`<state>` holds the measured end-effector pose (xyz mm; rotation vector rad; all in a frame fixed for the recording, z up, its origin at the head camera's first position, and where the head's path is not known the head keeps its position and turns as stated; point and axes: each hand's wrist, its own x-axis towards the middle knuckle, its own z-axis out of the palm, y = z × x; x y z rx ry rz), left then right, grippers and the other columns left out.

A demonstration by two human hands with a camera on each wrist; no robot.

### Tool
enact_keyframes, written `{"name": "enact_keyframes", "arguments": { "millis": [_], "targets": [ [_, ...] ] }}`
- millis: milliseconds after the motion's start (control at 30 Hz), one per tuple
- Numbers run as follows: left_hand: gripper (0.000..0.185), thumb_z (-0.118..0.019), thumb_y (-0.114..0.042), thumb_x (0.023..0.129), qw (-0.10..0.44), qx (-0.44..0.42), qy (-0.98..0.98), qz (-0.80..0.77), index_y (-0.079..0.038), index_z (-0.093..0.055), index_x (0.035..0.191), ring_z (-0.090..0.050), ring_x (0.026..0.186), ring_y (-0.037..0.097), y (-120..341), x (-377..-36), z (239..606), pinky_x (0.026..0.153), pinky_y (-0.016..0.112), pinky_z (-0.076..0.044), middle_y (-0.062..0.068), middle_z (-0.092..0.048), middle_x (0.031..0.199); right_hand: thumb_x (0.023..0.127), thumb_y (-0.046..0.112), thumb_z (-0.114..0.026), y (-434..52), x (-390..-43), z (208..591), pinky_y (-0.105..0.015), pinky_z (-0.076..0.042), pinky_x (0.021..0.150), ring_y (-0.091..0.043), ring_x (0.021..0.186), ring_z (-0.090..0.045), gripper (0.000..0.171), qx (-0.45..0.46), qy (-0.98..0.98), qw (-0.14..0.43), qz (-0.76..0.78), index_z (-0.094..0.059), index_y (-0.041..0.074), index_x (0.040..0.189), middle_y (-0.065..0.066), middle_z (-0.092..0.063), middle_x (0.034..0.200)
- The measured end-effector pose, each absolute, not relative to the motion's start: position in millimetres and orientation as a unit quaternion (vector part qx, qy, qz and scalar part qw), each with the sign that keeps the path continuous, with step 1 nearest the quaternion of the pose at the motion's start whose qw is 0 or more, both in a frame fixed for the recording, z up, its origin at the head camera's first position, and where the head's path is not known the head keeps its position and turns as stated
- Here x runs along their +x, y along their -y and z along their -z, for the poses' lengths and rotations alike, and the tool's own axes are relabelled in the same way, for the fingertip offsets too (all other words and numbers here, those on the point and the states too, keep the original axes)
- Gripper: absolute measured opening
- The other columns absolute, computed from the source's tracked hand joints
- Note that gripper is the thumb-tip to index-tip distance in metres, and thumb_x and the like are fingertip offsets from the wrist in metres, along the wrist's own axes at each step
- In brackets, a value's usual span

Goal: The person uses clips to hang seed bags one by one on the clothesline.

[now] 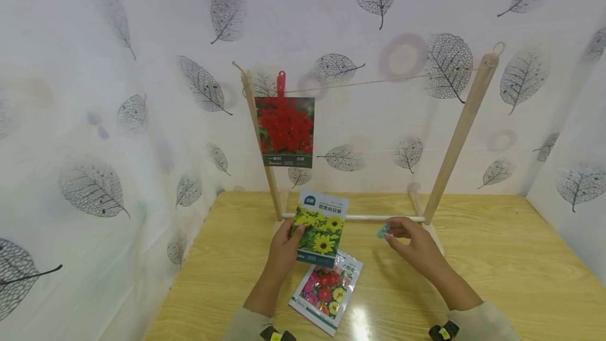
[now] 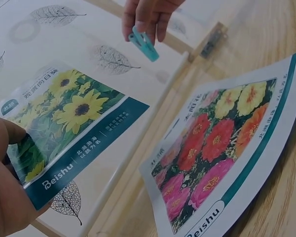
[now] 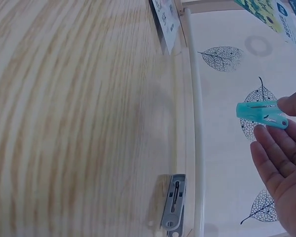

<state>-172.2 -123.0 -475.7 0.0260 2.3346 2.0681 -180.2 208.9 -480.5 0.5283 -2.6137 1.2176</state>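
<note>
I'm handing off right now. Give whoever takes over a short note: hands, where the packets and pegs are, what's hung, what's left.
Left hand: grips the sunflower seed packet by its left edge, lifted above the table.
Right hand: pinches a teal clothespin at its fingers, held in the air near the rack's bottom rail.
Done: the red-flower packet hangs on the string, clipped by a red clothespin.
Left: the sunflower packet is not yet on the string. The mixed-flower packet lies flat on the table below it. A grey clothespin lies on the table beside the rail, unused.
</note>
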Motion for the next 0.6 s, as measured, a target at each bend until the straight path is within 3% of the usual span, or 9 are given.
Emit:
{"name": "enact_keyframes", "arguments": {
  "millis": [267,600],
  "targets": [
    [0.042,-0.052,-0.042,0.105,0.007,0.008,-0.751,-0.66,-0.015,-0.055,0.137,-0.069,0.099,0.019,122.6,-173.1,476.0,0.083,0.032,-0.058,0.012,-0.069,0.12,0.096,0.016,-0.07,-209.2,-181.6,479.5,-0.033,-0.058,0.09,-0.017,0.1,-0.069,0.036,0.18,0.888,0.12,-0.406,-0.06,0.004,0.128,-0.001,-0.07,0.11],
    [0.045,-0.052,-0.044,0.104,0.005,0.021,-0.742,-0.67,-0.013,-0.053,0.137,-0.069,0.102,0.021,122.9,-169.6,472.4,0.084,0.03,-0.058,0.013,-0.068,0.122,0.096,0.023,-0.071,-209.5,-182.6,474.4,-0.046,-0.058,0.088,-0.008,0.101,-0.067,0.041,0.174,0.888,0.118,-0.409,-0.06,0.008,0.131,0.001,-0.071,0.113]
  ]
}}
